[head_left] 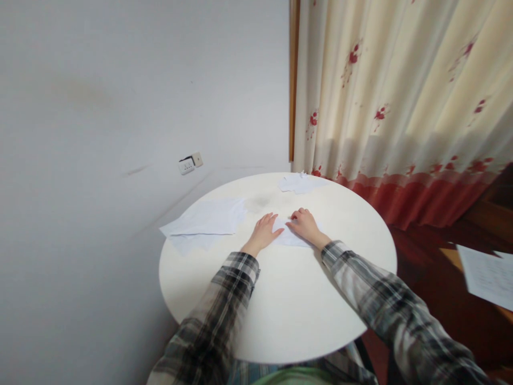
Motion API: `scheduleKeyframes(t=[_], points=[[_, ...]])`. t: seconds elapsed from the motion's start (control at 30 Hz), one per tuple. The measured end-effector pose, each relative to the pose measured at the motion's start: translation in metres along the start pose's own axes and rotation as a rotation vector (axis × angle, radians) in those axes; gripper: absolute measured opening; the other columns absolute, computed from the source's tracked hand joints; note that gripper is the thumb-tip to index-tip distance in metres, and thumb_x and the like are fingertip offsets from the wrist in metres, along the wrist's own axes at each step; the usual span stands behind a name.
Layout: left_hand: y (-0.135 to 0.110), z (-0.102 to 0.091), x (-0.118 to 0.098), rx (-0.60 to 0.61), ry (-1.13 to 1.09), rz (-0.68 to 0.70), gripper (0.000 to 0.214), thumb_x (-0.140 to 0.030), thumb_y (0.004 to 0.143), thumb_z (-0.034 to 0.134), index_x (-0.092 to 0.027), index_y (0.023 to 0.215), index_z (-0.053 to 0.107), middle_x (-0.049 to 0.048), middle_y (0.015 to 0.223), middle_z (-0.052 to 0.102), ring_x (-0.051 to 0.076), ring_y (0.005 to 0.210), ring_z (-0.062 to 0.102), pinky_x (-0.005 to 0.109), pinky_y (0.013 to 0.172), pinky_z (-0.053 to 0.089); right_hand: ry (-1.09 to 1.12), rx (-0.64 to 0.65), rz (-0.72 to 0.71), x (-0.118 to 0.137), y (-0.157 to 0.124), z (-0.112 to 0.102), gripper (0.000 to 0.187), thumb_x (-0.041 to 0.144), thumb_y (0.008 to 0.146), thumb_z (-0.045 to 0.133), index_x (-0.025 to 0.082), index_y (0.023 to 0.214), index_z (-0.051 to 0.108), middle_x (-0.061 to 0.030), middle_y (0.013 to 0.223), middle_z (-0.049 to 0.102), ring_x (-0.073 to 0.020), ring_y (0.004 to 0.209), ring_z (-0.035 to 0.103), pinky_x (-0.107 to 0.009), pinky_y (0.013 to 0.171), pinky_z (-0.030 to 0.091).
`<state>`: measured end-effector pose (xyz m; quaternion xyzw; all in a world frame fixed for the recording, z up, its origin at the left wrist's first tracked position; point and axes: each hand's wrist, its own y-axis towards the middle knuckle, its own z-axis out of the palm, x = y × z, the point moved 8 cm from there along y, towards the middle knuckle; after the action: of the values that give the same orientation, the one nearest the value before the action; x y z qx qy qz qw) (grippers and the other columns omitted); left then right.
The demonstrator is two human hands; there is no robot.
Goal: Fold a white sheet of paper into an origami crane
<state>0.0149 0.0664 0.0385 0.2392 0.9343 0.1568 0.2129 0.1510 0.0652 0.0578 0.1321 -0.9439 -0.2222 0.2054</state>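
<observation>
A small white sheet of paper [289, 237] lies near the middle of a round white table [280, 299]. My left hand [264, 231] rests flat on the paper's left part, fingers stretched out. My right hand [304, 223] presses on its right part with fingers bent down onto it. Both sleeves are plaid.
A stack of white sheets [206, 220] lies at the table's left edge, partly overhanging. A crumpled white paper [298, 183] sits at the far edge. A flowered curtain [401, 107] hangs behind on the right, a grey wall with a socket [189, 162] on the left. A printed sheet [487, 275] lies at the far right.
</observation>
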Motion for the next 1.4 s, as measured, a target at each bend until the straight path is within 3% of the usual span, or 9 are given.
scheduleKeyframes(t=[0.2,0.37,0.47,0.6,0.77,0.9,1.0,1.27,1.4], points=[[0.002,-0.02,0.016,-0.268,-0.184,-0.067,0.071,-0.032,0.067,0.066,-0.015,0.129,0.035,0.0175,0.135,0.036,0.029,0.128,0.027,0.044,0.105,0.019,0.201,-0.035,0.097,-0.012,0.005,0.002,0.011,0.019,0.074,0.05,0.016,0.074,0.06,-0.0049,0.076,0.061,-0.0144,0.073,0.052,-0.024,0.07,0.035],[-0.003,-0.023,0.054,-0.501,-0.728,-0.411,0.083,-0.029,0.063,0.07,-0.018,0.132,0.026,0.0177,0.136,0.035,0.027,0.121,0.04,0.039,0.097,0.034,0.431,-0.185,0.214,-0.028,0.001,-0.001,0.014,0.024,0.075,0.045,0.017,0.074,0.058,-0.0028,0.072,0.061,-0.0137,0.067,0.053,-0.024,0.064,0.036],[-0.003,-0.008,0.055,-0.406,-1.087,-0.506,0.063,-0.035,0.066,0.067,-0.016,0.121,0.043,0.0157,0.121,0.052,0.024,0.104,0.054,0.035,0.086,0.044,0.543,-0.252,0.258,-0.034,-0.003,-0.001,0.017,0.028,0.074,0.044,0.017,0.076,0.057,-0.0026,0.07,0.062,-0.0136,0.065,0.053,-0.024,0.061,0.037],[-0.002,0.001,0.04,-0.264,-1.281,-0.483,0.038,-0.037,0.064,0.068,-0.012,0.092,0.061,0.0111,0.094,0.067,0.022,0.088,0.061,0.034,0.078,0.048,0.604,-0.204,0.279,-0.031,-0.003,0.005,0.018,0.031,0.072,0.046,0.018,0.075,0.057,-0.0007,0.062,0.06,-0.0128,0.058,0.051,-0.023,0.056,0.035],[-0.003,0.003,0.036,-0.272,-1.329,-0.481,0.031,-0.029,0.06,0.071,-0.012,0.086,0.064,0.0091,0.088,0.069,0.022,0.085,0.062,0.034,0.079,0.047,0.821,-0.074,0.349,-0.024,-0.005,0.016,0.02,0.036,0.064,0.056,0.017,0.069,0.057,0.0,0.059,0.059,-0.0125,0.054,0.051,-0.023,0.051,0.036],[-0.003,0.012,0.027,-0.046,-1.274,-0.452,0.033,-0.029,0.058,0.073,-0.011,0.086,0.066,0.0093,0.085,0.07,0.023,0.083,0.062,0.035,0.079,0.046,1.206,0.027,0.349,-0.012,-0.009,0.026,0.032,0.041,0.061,0.062,0.015,0.079,0.06,-0.0048,0.071,0.065,-0.0154,0.06,0.057,-0.026,0.055,0.043],[-0.003,0.014,0.016,0.085,-1.217,-0.402,0.033,-0.029,0.058,0.073,-0.011,0.085,0.067,0.0098,0.085,0.07,0.024,0.08,0.063,0.035,0.078,0.046,1.302,0.012,0.33,-0.012,-0.008,0.028,0.036,0.04,0.06,0.064,0.013,0.084,0.061,-0.0067,0.078,0.067,-0.0171,0.065,0.059,-0.029,0.061,0.046],[-0.005,-0.001,0.024,-0.219,-1.339,-0.483,0.028,-0.03,0.062,0.069,-0.013,0.084,0.065,0.0065,0.084,0.068,0.015,0.073,0.061,0.028,0.073,0.046,1.182,-0.035,0.311,-0.02,-0.003,0.031,0.032,0.036,0.061,0.061,0.013,0.084,0.064,-0.006,0.081,0.068,-0.017,0.067,0.059,-0.028,0.062,0.047],[-0.006,-0.001,0.029,-0.277,-1.394,-0.512,0.026,-0.027,0.06,0.07,-0.012,0.08,0.064,0.0054,0.081,0.067,0.012,0.069,0.059,0.025,0.071,0.046,1.235,-0.038,0.3,-0.014,-0.005,0.031,0.031,0.033,0.061,0.063,0.013,0.084,0.064,-0.0064,0.083,0.068,-0.016,0.066,0.059,-0.028,0.063,0.047]])
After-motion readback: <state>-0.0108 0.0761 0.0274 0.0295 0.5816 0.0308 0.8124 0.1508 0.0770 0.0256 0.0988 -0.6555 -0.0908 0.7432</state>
